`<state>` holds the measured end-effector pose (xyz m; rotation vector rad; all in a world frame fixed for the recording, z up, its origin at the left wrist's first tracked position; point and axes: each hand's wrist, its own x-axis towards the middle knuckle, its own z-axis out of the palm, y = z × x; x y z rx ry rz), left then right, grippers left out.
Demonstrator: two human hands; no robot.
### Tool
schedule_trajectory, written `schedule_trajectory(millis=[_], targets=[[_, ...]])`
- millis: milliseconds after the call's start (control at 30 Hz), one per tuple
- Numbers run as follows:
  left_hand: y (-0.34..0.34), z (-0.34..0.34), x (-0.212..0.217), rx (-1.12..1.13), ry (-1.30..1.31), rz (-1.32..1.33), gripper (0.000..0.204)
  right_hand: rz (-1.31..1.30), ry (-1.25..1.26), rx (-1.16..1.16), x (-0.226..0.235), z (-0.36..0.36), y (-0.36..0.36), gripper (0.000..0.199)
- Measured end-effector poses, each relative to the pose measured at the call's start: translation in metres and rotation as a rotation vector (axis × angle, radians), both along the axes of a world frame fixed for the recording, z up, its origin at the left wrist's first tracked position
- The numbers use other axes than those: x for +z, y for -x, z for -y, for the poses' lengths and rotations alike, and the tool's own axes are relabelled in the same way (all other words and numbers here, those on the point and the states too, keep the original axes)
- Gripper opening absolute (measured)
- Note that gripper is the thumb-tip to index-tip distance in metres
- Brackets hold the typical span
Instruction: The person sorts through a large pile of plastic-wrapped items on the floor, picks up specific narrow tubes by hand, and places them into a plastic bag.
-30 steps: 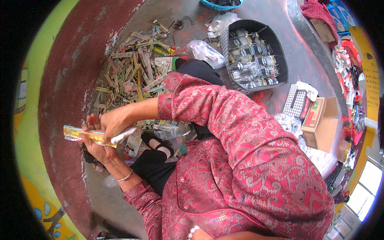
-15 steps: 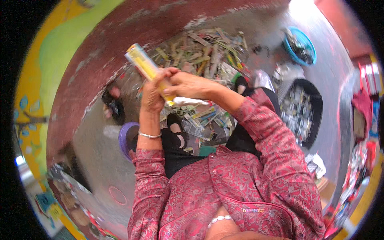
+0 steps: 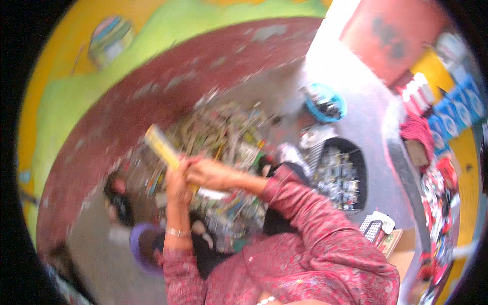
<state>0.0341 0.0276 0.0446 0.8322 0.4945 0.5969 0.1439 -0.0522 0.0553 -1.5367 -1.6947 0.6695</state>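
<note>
A long, narrow yellow-and-white box (image 3: 163, 147) points up and to the left, its lower part inside my hands. My left hand (image 3: 178, 184) is closed around that lower part. Against it, my right hand (image 3: 207, 173) has its fingers bent onto the box, though blur softens their outline. Just under the right hand shows a white thing (image 3: 212, 193); whether it is held or lies behind, I cannot tell. Beyond both hands a heap of flat, narrow packages and scraps (image 3: 223, 127) spreads over the floor.
To the right stand a black tub (image 3: 362, 173) of small clear and silvery pieces and a blue basket (image 3: 341, 109) with dark contents. A purple container (image 3: 136, 249) is at the left, near a dark bundle (image 3: 119, 203). A red-painted wall (image 3: 127, 109) curves behind the heap.
The view has swung, so the heap and tubs sit lower and further left, with more of the wall and right-hand goods showing. Both hands remain together at the box.
</note>
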Motion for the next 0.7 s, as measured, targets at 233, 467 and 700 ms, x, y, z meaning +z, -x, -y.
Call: schedule_trajectory(millis=[233,467,700], targets=[[0.017,0.005,0.044,-0.015,0.064,0.025,0.022,-0.107,-0.253,-0.616,0.086,0.022,-0.004,0.024],[0.023,0.041,0.05,-0.535,0.039,-0.02,0.011,0.628,-0.872,-0.336,0.084,-0.001,0.002,0.009],[0.038,0.046,0.045,-0.496,0.106,-0.009,0.013,0.573,-0.756,-0.67,0.091,-0.031,-0.054,0.007]])
